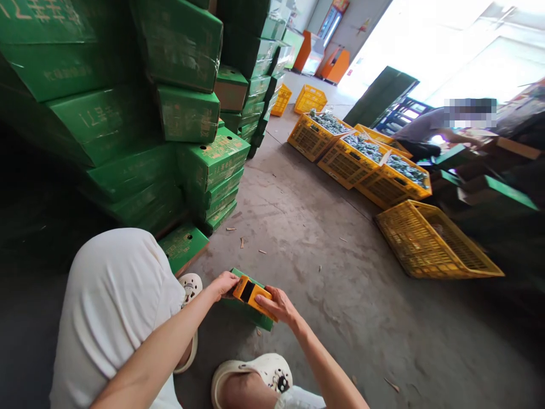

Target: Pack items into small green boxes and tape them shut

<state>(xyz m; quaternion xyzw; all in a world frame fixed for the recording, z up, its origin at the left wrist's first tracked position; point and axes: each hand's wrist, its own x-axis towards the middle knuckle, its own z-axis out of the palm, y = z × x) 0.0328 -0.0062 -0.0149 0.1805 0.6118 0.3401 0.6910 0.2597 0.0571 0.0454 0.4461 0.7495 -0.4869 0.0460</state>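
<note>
In the middle of the head view, an orange block-shaped thing with a black panel (247, 291) is held low over the floor. My right hand (279, 304) is closed round its near right end, thumb on top. My left hand (224, 285) is closed at its far left end, fingertips pinching the edge there. Whether those fingertips also grip the green box is hard to make out. Directly beneath the orange thing lies a small green box (264, 322), partly covered by it and by my hands.
Stacked green cartons (187, 113) rise on the left; a flat green carton (185, 247) lies near my shoe (251, 369). Yellow crates (344, 165) filled with small greyish items stand to the right, beside a tilted yellow crate (426, 244). A person (419, 128) crouches behind among open cartons.
</note>
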